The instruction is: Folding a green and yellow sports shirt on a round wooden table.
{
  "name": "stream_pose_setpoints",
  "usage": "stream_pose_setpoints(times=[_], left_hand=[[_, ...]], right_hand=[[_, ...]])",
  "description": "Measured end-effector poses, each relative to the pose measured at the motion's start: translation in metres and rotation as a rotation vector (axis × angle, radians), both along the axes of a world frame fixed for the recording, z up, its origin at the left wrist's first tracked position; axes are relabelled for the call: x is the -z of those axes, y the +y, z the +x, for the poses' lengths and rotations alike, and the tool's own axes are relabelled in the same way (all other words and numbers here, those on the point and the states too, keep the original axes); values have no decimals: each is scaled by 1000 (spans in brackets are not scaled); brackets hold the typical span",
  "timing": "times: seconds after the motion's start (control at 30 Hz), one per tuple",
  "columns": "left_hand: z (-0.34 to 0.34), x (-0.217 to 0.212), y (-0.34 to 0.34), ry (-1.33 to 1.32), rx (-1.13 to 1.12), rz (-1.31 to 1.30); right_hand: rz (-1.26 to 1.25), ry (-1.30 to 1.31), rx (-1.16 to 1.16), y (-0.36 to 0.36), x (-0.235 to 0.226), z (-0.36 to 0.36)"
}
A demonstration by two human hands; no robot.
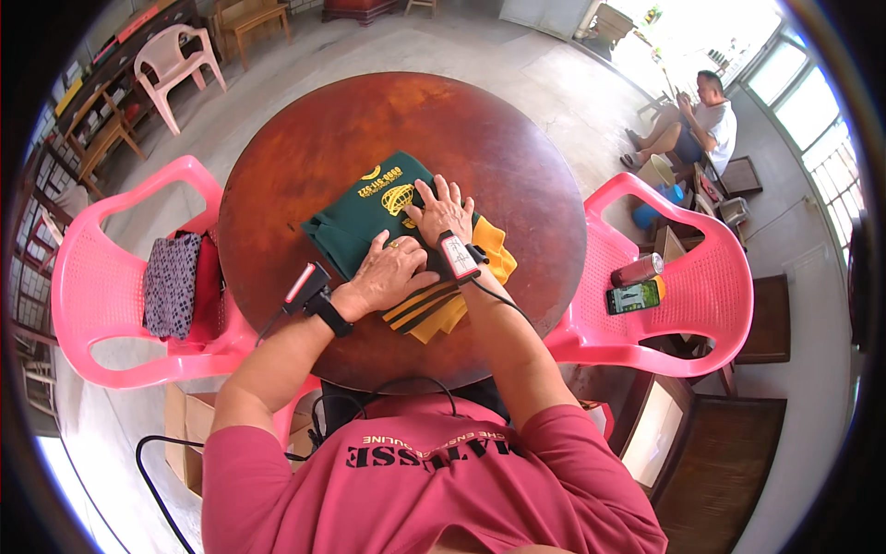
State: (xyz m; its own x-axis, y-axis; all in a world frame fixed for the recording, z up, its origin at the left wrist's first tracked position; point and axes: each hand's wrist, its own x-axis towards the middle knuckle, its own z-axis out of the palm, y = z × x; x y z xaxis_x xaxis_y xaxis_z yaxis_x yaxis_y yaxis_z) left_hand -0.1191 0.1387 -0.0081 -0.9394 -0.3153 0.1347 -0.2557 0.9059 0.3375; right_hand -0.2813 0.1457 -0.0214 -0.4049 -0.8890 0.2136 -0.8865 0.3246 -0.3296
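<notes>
On the round reddish-brown wooden table (517, 175) lies a dark green garment (343, 227), folded, with yellow printing and a yellow globe-like emblem. Yellow cloth with dark stripes (426, 319) shows along its near and right sides; whether it is part of the same garment I cannot tell. My right hand (443, 212) rests on the garment's upper right part, palm down, fingers spread. Lower and to the left, my left hand (389, 273), with a ring, presses flat on the cloth, thumb apart. Both hands hold nothing. Each wrist wears a strapped device with a cable.
A pink plastic chair (101, 226) at the left bears folded patterned and red cloth (173, 282). Another pink chair (720, 305) at the right holds a can (639, 269) and a phone (633, 297). A person (706, 129) sits at the far right. Black cables hang near my lap.
</notes>
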Motion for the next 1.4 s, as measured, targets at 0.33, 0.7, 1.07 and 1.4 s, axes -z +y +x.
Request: stream_pose_setpoints(times=[0.33,0.7,1.07,1.4], left_hand=[[46,1,29,115,28,-74],[57,9,14,229,-423,-174],[71,25,16,98,-476,-81],[45,18,-79,60,-164,-31]], right_hand=[[227,-37,22,41,-9,18],[4,191,-418,51,-20,5],[-2,-73,-463,58,9,-9],[49,-58,-60,40,4,3]])
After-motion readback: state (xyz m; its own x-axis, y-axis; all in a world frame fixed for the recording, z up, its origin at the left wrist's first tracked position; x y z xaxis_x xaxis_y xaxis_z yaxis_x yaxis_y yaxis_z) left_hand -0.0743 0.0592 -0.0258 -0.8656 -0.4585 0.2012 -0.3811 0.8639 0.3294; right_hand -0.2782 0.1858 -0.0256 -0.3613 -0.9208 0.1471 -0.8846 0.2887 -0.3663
